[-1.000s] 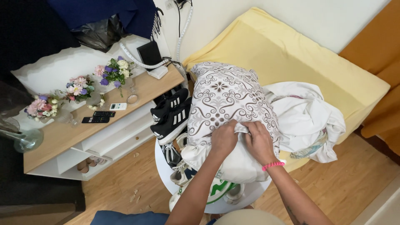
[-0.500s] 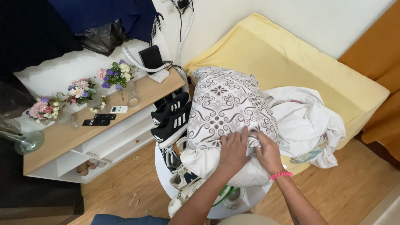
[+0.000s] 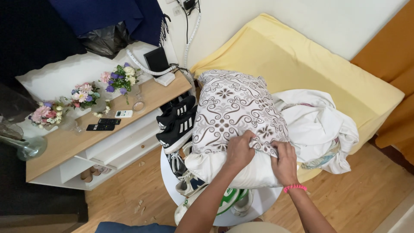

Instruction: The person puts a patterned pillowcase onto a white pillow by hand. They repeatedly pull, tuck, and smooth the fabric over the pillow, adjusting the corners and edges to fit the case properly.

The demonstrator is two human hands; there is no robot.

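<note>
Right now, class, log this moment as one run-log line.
left hand: grips patterned pillowcase edge | right hand: grips same edge | white pillow: partly uncovered | beside: black sneakers, white cloth

White wall [image 3: 276, 26], wooden floor [image 3: 366, 198], low wooden shelf [image 3: 64, 142], yellow mattress [image 3: 310, 64]

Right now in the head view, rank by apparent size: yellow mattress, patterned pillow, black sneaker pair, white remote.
1. yellow mattress, largest.
2. patterned pillow, gripped at its cover edge by both hands, left hand and right hand; nearer the camera, so somewhat enlarged.
3. black sneaker pair.
4. white remote, smallest.
</note>
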